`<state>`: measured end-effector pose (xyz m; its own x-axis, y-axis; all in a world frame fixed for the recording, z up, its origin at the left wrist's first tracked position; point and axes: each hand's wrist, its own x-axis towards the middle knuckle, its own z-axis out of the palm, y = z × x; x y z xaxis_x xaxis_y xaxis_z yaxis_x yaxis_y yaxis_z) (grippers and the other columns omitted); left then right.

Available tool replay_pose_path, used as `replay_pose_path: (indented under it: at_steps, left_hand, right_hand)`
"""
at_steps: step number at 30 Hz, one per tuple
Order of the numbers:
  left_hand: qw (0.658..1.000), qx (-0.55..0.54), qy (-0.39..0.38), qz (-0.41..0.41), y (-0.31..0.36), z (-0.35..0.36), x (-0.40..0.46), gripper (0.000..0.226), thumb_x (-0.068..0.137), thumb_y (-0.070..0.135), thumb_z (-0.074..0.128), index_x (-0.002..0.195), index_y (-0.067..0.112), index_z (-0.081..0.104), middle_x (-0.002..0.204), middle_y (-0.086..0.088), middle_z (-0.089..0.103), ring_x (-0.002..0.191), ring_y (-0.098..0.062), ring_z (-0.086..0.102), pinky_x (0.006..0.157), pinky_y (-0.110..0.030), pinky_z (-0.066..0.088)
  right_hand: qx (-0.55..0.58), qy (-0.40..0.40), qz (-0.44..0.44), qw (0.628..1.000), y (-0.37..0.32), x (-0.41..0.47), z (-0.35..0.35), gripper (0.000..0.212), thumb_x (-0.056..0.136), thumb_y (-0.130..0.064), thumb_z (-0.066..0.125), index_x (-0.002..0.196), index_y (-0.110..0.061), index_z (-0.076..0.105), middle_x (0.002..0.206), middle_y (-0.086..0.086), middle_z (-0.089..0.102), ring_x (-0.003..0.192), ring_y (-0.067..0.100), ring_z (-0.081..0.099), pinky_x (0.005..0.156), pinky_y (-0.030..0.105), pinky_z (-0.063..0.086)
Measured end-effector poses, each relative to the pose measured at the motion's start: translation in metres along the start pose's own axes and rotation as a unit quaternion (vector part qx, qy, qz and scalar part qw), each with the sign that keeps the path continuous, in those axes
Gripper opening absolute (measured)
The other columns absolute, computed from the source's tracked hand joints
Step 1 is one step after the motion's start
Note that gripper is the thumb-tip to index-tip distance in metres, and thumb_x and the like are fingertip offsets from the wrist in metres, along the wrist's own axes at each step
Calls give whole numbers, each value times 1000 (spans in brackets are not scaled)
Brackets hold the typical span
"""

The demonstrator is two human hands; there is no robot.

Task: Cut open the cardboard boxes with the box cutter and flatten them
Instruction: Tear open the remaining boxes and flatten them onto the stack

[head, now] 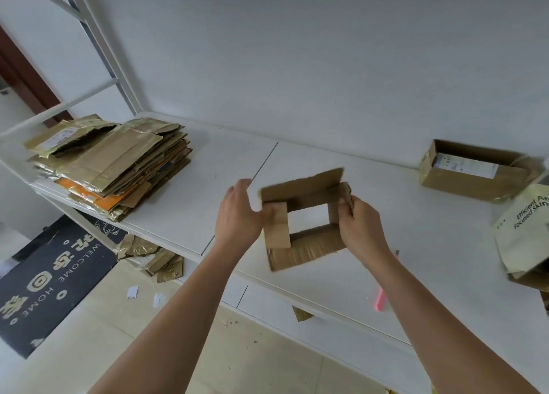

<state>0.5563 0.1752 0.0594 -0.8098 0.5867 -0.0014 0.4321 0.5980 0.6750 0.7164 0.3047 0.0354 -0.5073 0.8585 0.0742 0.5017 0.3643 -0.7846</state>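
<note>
The left hand (pixel 237 212) and the right hand (pixel 361 225) each grip an opposite side of a small open-ended cardboard box (pixel 303 221) held above the white table (pixel 341 161), with a pink box cutter (pixel 381 300) lying near the front edge, a stack of flattened boxes (pixel 113 161) far left and another open box (pixel 472 170) far right.

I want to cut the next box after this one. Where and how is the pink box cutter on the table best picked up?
Judging by its pose, the pink box cutter lies flat near the table's front edge, under the right forearm, long axis running away from the person. Come from above with the right hand, fingers pinching its long sides mid-handle. Which end holds the blade is too blurred to tell.
</note>
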Motion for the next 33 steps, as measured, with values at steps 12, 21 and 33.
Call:
replay_pose_path:
  at_steps: [12,21,33]
  left_hand:
    - [972,-221,-14,-72,-25,30,0,55,98,16,53,146,34,31,121,-2,58,89,-17,61,73,-38,59]
    - [747,-521,-237,-339,-124,18,-4,74,68,-20,27,130,7,59,119,-23,63,98,-34,61,81,-42,59]
    - [931,-121,-211,-272,-122,41,26,21,89,20,71,105,6,68,104,-7,67,93,-24,65,72,-33,55]
  right_hand:
    - [31,-33,-65,997,18,-7,12,50,106,-14,37,155,-22,27,94,12,67,65,11,58,56,12,44]
    - [-55,-316,-130,938,66,-18,22,65,99,7,44,148,-35,40,154,-23,25,143,7,33,117,21,28]
    - [-162,-400,-35,901,76,-23,50,62,92,-9,42,146,-38,43,159,-26,18,148,9,17,117,36,28]
